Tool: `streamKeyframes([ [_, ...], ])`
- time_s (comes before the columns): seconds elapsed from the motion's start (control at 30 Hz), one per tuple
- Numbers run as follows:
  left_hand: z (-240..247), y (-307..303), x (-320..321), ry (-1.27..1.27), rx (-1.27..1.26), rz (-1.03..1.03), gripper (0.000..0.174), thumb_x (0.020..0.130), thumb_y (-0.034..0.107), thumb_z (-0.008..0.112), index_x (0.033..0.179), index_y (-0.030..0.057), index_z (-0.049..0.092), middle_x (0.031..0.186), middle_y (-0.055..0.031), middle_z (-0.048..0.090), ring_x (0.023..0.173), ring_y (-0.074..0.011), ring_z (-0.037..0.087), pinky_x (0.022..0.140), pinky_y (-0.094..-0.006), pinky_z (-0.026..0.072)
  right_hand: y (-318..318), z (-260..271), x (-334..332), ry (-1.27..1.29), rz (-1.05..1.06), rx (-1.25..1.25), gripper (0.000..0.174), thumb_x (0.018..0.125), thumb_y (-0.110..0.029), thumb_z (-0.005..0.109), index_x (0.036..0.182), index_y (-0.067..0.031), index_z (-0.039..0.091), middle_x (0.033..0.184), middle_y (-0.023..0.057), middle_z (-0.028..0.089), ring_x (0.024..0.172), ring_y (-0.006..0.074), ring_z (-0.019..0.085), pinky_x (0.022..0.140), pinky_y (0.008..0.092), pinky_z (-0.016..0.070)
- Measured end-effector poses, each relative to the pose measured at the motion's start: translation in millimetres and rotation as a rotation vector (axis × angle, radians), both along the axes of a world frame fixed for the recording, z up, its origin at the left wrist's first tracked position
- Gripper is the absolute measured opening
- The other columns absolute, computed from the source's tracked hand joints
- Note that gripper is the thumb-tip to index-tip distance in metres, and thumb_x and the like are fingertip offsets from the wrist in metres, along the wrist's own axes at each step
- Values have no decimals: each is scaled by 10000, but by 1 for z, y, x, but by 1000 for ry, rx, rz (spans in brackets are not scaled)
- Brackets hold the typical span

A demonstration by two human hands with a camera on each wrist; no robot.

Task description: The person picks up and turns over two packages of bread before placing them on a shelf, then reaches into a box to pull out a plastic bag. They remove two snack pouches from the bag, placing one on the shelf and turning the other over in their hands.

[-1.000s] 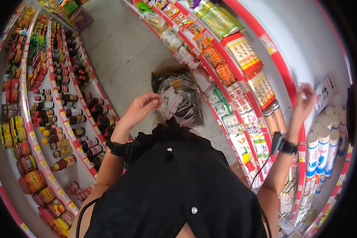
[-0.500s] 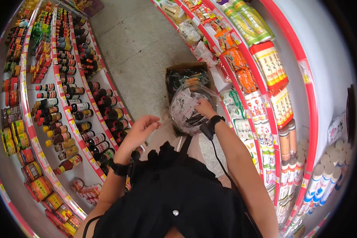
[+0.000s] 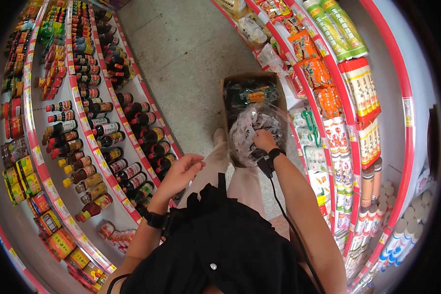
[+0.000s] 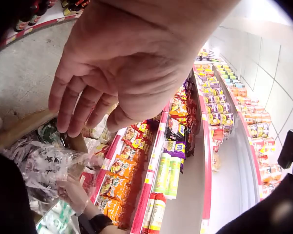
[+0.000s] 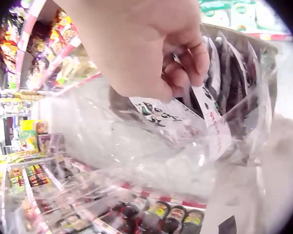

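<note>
My right hand [image 3: 265, 141] reaches into a clear plastic bag [image 3: 242, 130] full of packets, at the near end of a cardboard box [image 3: 224, 100] on the floor. In the right wrist view, its curled fingers pinch the top of a flat white packet [image 5: 205, 103] with dark print. Similar packets [image 5: 234, 73] stand upright beside it inside the bag. My left hand [image 3: 183, 174] hangs in the air left of the box, holding nothing, its fingers loosely bent. The left wrist view shows its palm [image 4: 122, 73] above the bag.
Shelves of sauce bottles [image 3: 105, 128] line the left side. On the right, shelves carry orange packets [image 3: 316, 73], noodle packs [image 3: 362, 90] and white tubes [image 3: 399, 240]. Grey floor [image 3: 166, 54] runs between them. A black cable [image 3: 281, 208] trails from the right wrist.
My right hand has come from the right-hand shelf down into the plastic bag and now pinches a packet there. The left hand stays raised and holds nothing. The head view has shifted.
</note>
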State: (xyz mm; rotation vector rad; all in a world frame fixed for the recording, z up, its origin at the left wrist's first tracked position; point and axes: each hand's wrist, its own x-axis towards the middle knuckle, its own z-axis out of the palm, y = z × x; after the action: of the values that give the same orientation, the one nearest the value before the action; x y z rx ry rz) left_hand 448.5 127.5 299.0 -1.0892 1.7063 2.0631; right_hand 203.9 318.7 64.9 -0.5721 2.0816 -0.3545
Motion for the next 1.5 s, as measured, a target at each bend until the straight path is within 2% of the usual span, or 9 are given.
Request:
streamKeyframes([
  [0.2, -2, -7, -14, 126, -119, -62, 278, 915, 155, 509, 1134, -16, 526, 1024, -93, 637, 938, -144, 597, 819, -272, 459, 11, 96, -10, -72, -202, -233, 248, 670, -208, 562, 774, 7, 630, 736, 230, 598, 731, 376, 603, 676, 411, 466],
  [0.33, 14, -7, -38, 210, -149, -143, 278, 927, 145, 499, 1144, -27, 518, 1031, -82, 617, 947, -135, 580, 841, -268, 449, 30, 177, -21, -273, -466, -409, 160, 733, -128, 571, 782, 9, 640, 652, 52, 604, 600, 132, 560, 568, 289, 430],
  [0.47, 48, 7, -74, 381, -179, -240, 290, 903, 145, 535, 1156, 3, 526, 1037, -68, 621, 949, -135, 587, 845, -267, 451, 40, 266, -19, -281, -503, -695, 107, 766, -75, 567, 832, -22, 633, 725, 7, 602, 641, 79, 524, 615, 235, 407],
  [0.6, 74, 26, -113, 758, -505, -226, 615, 792, 184, 674, 1305, 10, 382, 1240, -165, 510, 1164, -249, 485, 980, -340, 372, 42, 343, -13, -401, -530, -941, 132, 757, -71, 595, 861, -6, 642, 765, -8, 602, 679, 73, 511, 634, 228, 399],
  [0.8, 124, 24, -137, 883, 20, -328, 617, 768, 175, 723, 1275, 0, 417, 1203, -103, 515, 1123, -162, 481, 966, -311, 379, 38, 413, -1, -487, -655, -1355, 260, 782, -23, 574, 1034, 31, 609, 936, 76, 655, 832, 127, 599, 759, 259, 461],
  [0.93, 155, 42, -134, 816, 150, -368, 428, 762, 145, 728, 1116, -8, 544, 1022, -32, 601, 896, -77, 555, 772, -224, 463, 53, 423, -11, -448, -600, -1494, 302, 806, -4, 543, 1101, 55, 573, 1011, 114, 645, 939, 183, 610, 866, 311, 456],
  [1.17, 183, 69, -133, 965, -494, -107, 429, 779, 163, 705, 1141, 18, 527, 877, 4, 555, 590, -21, 434, 544, -181, 373, 38, 426, 9, -148, -616, -1438, 304, 846, -87, 633, 1134, -18, 569, 1057, 49, 636, 954, 114, 580, 860, 270, 435],
  [1.4, 182, 64, -124, 837, -229, -68, 158, 899, 156, 573, 969, 21, 531, 829, 8, 530, 789, -36, 488, 683, -173, 387, 30, 435, 11, -140, -710, -1501, 253, 860, -90, 622, 1101, -17, 592, 1029, 40, 644, 919, 102, 583, 834, 260, 440],
  [1.5, 171, 68, -129, 935, -335, -19, 115, 887, 115, 580, 870, 31, 504, 719, 36, 500, 642, -30, 446, 575, -191, 380, 33, 436, 6, -80, -749, -1549, 227, 872, -106, 609, 1082, -21, 603, 1007, 39, 649, 898, 104, 589, 827, 262, 445],
])
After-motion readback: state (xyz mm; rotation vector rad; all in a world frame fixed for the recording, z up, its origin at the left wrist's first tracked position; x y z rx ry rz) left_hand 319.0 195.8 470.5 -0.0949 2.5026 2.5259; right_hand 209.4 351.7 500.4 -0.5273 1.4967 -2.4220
